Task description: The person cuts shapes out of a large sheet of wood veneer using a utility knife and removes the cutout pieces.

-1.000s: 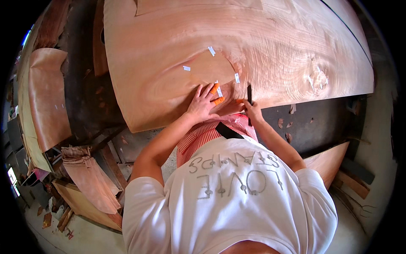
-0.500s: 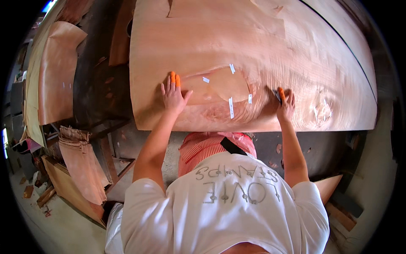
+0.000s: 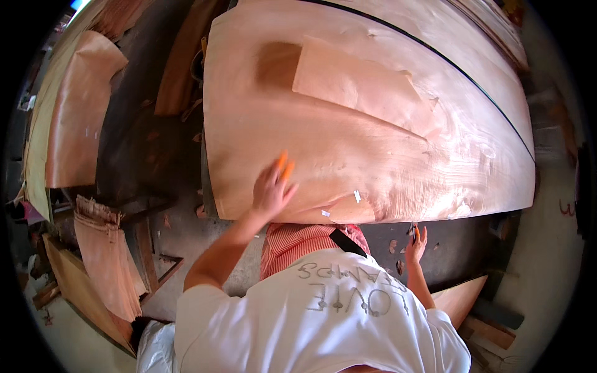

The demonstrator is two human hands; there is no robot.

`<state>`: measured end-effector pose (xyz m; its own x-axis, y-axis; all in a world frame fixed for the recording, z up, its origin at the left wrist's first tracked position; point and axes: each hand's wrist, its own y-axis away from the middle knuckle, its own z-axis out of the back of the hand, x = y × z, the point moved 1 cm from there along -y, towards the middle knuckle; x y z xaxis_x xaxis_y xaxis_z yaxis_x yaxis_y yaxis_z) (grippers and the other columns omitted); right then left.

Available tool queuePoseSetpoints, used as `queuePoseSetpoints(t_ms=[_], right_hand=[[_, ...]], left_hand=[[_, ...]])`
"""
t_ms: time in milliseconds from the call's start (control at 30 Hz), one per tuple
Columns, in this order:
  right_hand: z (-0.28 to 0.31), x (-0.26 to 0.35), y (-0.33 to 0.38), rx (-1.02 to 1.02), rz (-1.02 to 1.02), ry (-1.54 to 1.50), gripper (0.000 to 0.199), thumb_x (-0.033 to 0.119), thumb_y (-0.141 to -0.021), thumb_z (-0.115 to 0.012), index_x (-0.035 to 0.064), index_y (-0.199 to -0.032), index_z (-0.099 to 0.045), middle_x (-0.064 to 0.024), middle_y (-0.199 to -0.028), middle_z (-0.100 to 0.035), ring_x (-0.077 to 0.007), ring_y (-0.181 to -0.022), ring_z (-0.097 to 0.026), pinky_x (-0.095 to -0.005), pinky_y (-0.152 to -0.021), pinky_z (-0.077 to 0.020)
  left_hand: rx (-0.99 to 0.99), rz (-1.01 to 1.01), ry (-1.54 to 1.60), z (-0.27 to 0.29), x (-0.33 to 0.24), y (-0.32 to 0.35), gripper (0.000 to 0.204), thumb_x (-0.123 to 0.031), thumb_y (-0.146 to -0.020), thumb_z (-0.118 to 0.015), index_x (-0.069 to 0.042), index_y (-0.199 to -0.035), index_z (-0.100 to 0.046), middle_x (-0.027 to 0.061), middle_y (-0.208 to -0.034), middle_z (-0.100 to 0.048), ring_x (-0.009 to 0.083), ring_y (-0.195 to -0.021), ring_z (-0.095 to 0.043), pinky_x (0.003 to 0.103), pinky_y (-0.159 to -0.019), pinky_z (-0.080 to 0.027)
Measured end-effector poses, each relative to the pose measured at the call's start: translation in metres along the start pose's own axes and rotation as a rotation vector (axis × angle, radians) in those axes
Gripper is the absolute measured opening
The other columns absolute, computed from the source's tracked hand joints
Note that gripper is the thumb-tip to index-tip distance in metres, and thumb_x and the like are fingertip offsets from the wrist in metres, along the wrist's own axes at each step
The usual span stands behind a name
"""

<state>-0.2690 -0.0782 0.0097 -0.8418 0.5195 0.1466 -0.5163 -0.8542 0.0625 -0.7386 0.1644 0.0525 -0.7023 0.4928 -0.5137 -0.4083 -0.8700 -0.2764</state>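
Note:
A broad, thin wood veneer sheet (image 3: 267, 130) covers the work surface in front of me. My left hand (image 3: 271, 191) is over its near left part, fingers apart and holding nothing; orange covers sit on two fingertips. Whether those fingers touch the sheet I cannot tell. By the near edge, a patched area (image 3: 351, 210) carries small white tape pieces (image 3: 357, 196). Just off that edge, to the right, my right hand (image 3: 415, 250) holds a slim dark tool (image 3: 413, 232); its exact kind is unclear. Farther back, a loose veneer piece (image 3: 348, 78) lies on the sheet.
Stacked veneer strips (image 3: 106, 261) hang on a frame at the left, with a curled veneer sheet (image 3: 84, 118) behind them. A dark curved line (image 3: 435, 50) crosses the far part of the surface. Boards (image 3: 491, 329) lie at the lower right.
The veneer sheet and its taped patch have slid toward me, to the near edge. My left hand has moved nearer and slightly right. My right hand has drawn back off the sheet with the tool.

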Motion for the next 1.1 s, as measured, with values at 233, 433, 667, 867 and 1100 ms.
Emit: queuePoseSetpoints(t_ms=[233, 433, 667, 867, 1100], right_hand=[[-0.007, 0.052, 0.06, -0.001, -0.017, -0.459, 0.031, 0.005, -0.083, -0.048, 0.0035, -0.115, -0.049, -0.0177, -0.123, -0.041, -0.0328, -0.113, -0.041, -0.0363, -0.095, -0.0332], [-0.004, 0.069, 0.132, 0.132, -0.103, -0.388, 0.031, 0.007, -0.083, -0.047, 0.0035, -0.113, -0.051, -0.0146, -0.12, -0.045, -0.0279, -0.112, -0.044, -0.0336, -0.093, -0.035], [-0.027, 0.072, 0.137, 0.275, 0.025, -0.426, 0.029, 0.006, -0.082, -0.047, 0.0085, -0.11, -0.054, -0.0116, -0.114, -0.05, -0.0274, -0.105, -0.049, -0.0328, -0.088, -0.0387], [-0.044, 0.095, 0.125, 0.299, 0.159, -0.445, 0.025, 0.015, -0.084, -0.049, 0.0082, -0.107, -0.055, -0.0144, -0.103, -0.056, -0.0306, -0.096, -0.054, -0.0354, -0.08, -0.0428], [-0.111, 0.101, 0.194, 0.383, 0.192, -0.478, 0.024, 0.016, -0.085, -0.047, 0.0062, -0.106, -0.055, -0.0154, -0.091, -0.06, -0.0303, -0.085, -0.058, -0.0358, -0.075, -0.0436]], left_hand=[[0.015, -0.084, -0.231, -0.071, 0.03, -0.212, 0.076, -0.032, -0.067, -0.066, -0.009, -0.131, -0.031, 0.0148, -0.138, -0.023, 0.0256, -0.127, -0.025, 0.046, -0.103, -0.018], [-0.04, -0.263, -0.292, -0.119, 0.059, -0.197, 0.037, -0.029, -0.073, -0.059, -0.008, -0.102, -0.054, 0.0093, -0.107, -0.052, 0.0254, -0.105, -0.047, 0.04, -0.091, -0.034], [-0.142, -0.165, 0.012, -0.052, 0.037, -0.149, 0.004, -0.015, -0.072, -0.057, -0.011, -0.072, -0.058, 0.0063, -0.065, -0.059, 0.0246, -0.066, -0.058, 0.036, -0.059, -0.047], [-0.197, 0.23, 0.27, 0.076, 0.088, -0.048, 0.019, -0.022, -0.081, -0.056, -0.005, -0.076, -0.057, 0.0136, -0.065, -0.058, 0.0278, -0.061, -0.058, 0.039, -0.053, -0.043], [-0.413, 0.442, -0.137, 0.29, 0.123, 0.17, 0.021, -0.019, -0.083, -0.053, -0.001, -0.093, -0.059, 0.0205, -0.082, -0.06, 0.0338, -0.076, -0.06, 0.034, -0.063, -0.047]])
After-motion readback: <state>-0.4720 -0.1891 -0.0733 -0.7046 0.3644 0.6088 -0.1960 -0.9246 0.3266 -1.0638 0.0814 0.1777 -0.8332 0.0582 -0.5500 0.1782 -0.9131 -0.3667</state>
